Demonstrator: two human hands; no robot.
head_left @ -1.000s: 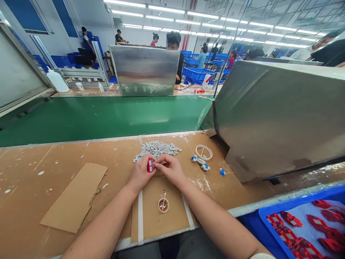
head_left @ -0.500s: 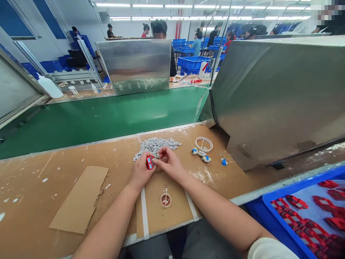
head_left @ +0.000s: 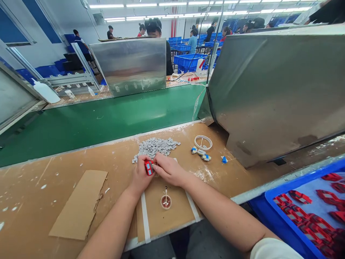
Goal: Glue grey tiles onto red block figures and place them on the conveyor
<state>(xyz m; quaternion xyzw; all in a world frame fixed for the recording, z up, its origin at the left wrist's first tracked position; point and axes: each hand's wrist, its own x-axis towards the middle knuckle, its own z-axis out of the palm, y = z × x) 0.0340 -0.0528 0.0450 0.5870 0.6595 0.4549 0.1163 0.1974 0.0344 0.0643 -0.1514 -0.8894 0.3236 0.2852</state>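
Observation:
A small red toy-like piece with pale blue panels [head_left: 149, 167] is held in my left hand [head_left: 140, 176], its panelled face turned up. My right hand [head_left: 168, 169] is closed beside it, its fingertips touching the piece's right side; anything pinched between them is too small to make out. Just beyond both hands lies a pile of small grey flat pieces [head_left: 157, 145]. Nearer to me, a small round cup [head_left: 166, 202] with reddish contents and a white stick stands on the cardboard.
A blue tray [head_left: 272, 199] of red pieces sits at the lower right. A tape ring [head_left: 203, 142] and small grey, blue and yellow parts [head_left: 201, 153] lie right of the pile. Loose cardboard [head_left: 79, 205] lies left. A large metal panel [head_left: 275, 97] stands at right; people work beyond.
My right hand has lowered and its raised fingers have folded in against the red piece. The red piece stays in my left hand. The view has shifted slightly.

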